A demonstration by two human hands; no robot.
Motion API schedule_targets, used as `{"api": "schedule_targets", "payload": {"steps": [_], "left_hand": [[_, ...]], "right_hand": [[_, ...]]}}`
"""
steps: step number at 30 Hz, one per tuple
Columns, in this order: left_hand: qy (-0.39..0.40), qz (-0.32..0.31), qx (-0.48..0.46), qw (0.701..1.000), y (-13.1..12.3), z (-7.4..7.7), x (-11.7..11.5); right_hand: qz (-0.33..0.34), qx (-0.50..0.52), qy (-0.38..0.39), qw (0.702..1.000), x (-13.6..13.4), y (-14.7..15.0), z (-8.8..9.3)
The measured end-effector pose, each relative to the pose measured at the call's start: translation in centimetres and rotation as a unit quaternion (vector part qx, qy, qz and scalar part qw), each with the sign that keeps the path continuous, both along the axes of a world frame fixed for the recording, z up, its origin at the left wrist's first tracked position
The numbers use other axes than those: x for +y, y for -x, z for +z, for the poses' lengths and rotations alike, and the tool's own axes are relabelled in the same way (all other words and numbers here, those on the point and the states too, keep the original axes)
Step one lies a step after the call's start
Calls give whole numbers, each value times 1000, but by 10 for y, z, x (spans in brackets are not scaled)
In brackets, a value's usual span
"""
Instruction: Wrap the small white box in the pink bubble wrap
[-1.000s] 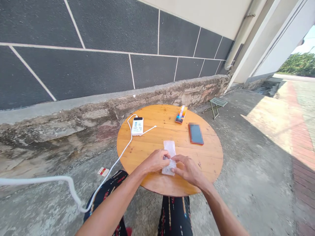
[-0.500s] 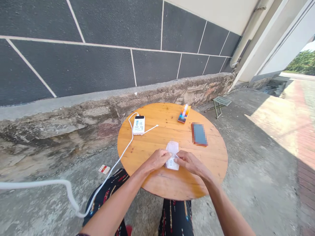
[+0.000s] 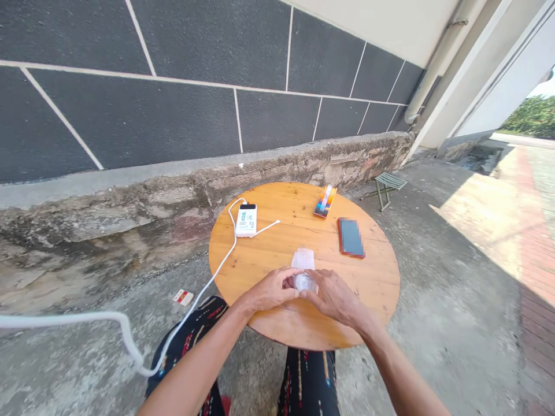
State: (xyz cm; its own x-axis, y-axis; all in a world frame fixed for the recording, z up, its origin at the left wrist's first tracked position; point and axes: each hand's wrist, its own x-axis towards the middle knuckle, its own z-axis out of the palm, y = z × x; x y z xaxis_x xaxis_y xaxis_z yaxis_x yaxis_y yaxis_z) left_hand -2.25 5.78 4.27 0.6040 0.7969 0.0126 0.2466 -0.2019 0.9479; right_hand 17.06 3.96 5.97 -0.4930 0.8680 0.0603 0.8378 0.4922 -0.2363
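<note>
A whitish, translucent wrapped packet [image 3: 303, 260] lies near the middle front of the round wooden table [image 3: 260, 260]; it looks like bubble wrap, and its contents cannot be made out. My left hand [image 3: 277, 289] holds its left edge, thumb low and fingers curved over the side. From the right, my right hand [image 3: 330, 293] grips the opposite edge, fingers laid over the packet and thumb at its near end. Both thumbs almost meet there. The packet's far end sticks out beyond the fingers, while its near part is partly hidden by them.
A white power bank-like device [image 3: 247, 221] with a white cable [image 3: 217, 268] lies on the left. A small orange and blue box [image 3: 325, 202] and a phone [image 3: 351, 238] are on the right. A folding stool [image 3: 390, 182] and a red-white pack [image 3: 183, 297] are on the ground.
Both hands have shifted from pinching the packet's middle to cupping its sides, thumbs now at the near end. The near part looks more bunched up, and its printed label is less visible.
</note>
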Motion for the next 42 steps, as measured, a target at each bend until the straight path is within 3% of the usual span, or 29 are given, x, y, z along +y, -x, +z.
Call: {"api": "schedule_targets", "payload": {"steps": [5,10,18,24,30,33,39,42], "left_hand": [[-3,-2,-3,1000,4,-4,1],[1,65,10,998,5,-9,8],[-36,55,70,995,3,-7,10],[-23,32,12,999,5,-8,9],[-1,27,1,1000,4,0,11],[-14,26,13,999,4,-1,10],[-87,141,80,983,3,-11,0],[-121,158,72,977,1,-11,-8]], "right_hand": [[-41,-80,-47,995,-9,13,-5],[-23,-102,-37,994,-7,16,2],[9,-68,53,996,-4,14,10],[17,-13,121,992,21,6,11],[70,38,265,961,55,-1,15],[62,94,294,949,65,-4,12],[8,124,283,951,72,-7,3],[1,132,254,958,74,-7,0]]}}
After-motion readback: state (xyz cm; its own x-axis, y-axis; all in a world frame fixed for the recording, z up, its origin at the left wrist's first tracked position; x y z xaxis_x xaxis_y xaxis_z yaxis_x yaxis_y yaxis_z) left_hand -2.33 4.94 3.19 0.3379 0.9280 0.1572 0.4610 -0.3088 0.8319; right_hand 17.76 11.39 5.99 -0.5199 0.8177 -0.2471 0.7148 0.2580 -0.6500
